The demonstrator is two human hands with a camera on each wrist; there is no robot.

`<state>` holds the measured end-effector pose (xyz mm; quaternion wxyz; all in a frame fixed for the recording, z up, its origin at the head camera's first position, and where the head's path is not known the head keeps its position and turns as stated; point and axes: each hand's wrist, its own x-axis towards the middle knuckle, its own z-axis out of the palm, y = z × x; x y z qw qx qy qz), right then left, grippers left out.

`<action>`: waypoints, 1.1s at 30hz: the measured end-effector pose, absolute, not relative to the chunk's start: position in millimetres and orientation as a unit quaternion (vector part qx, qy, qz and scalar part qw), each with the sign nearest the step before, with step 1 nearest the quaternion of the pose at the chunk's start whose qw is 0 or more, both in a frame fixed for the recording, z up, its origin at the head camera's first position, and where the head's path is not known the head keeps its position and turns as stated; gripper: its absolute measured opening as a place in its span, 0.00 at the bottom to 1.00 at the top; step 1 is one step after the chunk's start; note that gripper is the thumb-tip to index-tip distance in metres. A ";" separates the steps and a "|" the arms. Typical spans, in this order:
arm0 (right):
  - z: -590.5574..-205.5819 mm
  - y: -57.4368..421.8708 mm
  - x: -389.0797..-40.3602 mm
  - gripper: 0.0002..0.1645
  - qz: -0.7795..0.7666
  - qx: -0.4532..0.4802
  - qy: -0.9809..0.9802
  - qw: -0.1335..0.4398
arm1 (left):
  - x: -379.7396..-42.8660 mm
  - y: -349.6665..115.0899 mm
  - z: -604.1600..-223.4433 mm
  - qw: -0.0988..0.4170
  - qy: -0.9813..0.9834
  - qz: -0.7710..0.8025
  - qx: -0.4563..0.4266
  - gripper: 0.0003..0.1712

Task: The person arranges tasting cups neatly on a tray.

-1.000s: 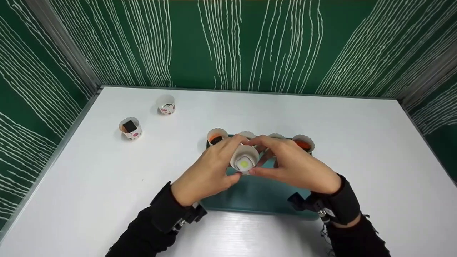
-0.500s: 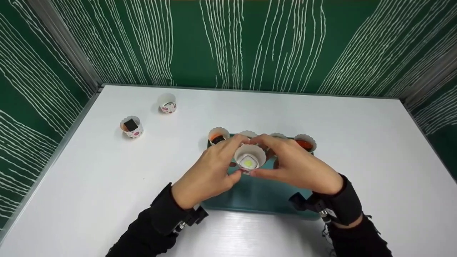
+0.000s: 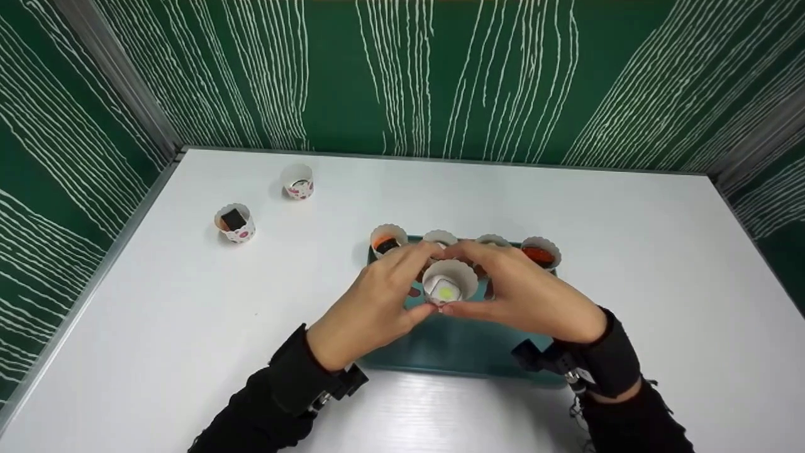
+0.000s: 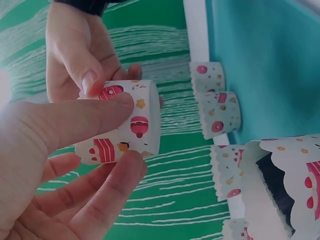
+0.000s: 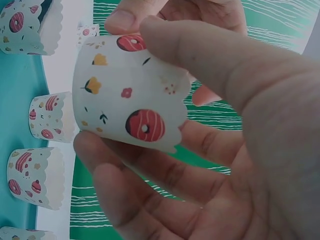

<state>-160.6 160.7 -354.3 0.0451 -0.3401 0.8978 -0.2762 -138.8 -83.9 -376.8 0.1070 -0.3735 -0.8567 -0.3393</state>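
Observation:
In the head view my left hand (image 3: 372, 305) and right hand (image 3: 538, 294) hold one paper baking cup (image 3: 454, 272) between them, above a teal tray (image 3: 465, 352). Its scalloped mouth faces the camera. Inside lies a white piece with a yellow-green centre (image 3: 446, 293). Printed cakes and doughnuts cover the cup's outside (image 4: 148, 107) in the left wrist view, where my left thumb lies along its side and fingers support it opposite. The right wrist view has my right thumb on the same cup (image 5: 112, 95), with fingers curled beneath it.
Along the tray's far edge stand several similar cups, such as one with orange and black contents (image 3: 388, 234) and one with red (image 3: 538, 253). Further back left on the white table (image 3: 157, 327) are a cup with a black block (image 3: 241, 234) and another cup (image 3: 298, 180).
The held cup has shifted slightly right and its tilt has changed a little. Both hands keep hold of it, almost still. The other cups stay where they stood.

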 end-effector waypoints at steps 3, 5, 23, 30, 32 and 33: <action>-353.8 160.3 -160.9 0.39 -0.271 -0.340 0.899 0.046 | -138.6 -84.9 -376.9 0.105 -0.857 -0.335 -0.377 0.36; -353.6 159.5 -161.1 0.38 -0.269 -0.341 0.900 0.046 | -138.6 -86.0 -376.7 0.100 -0.856 -0.338 -0.377 0.35; -362.3 157.5 -168.0 0.32 -0.264 -0.335 0.900 0.085 | -147.4 -122.2 -354.2 0.093 -0.870 -0.360 -0.323 0.26; -370.7 154.5 -170.5 0.32 -0.253 -0.320 0.907 0.105 | -152.4 -143.8 -343.6 0.138 -0.890 -0.335 -0.278 0.22; -373.3 153.1 -171.0 0.33 -0.246 -0.315 0.910 0.115 | -152.8 -148.8 -340.5 0.141 -0.893 -0.337 -0.262 0.22; -374.6 152.4 -171.1 0.33 -0.243 -0.312 0.911 0.119 | -152.7 -151.1 -338.7 0.141 -0.895 -0.339 -0.254 0.21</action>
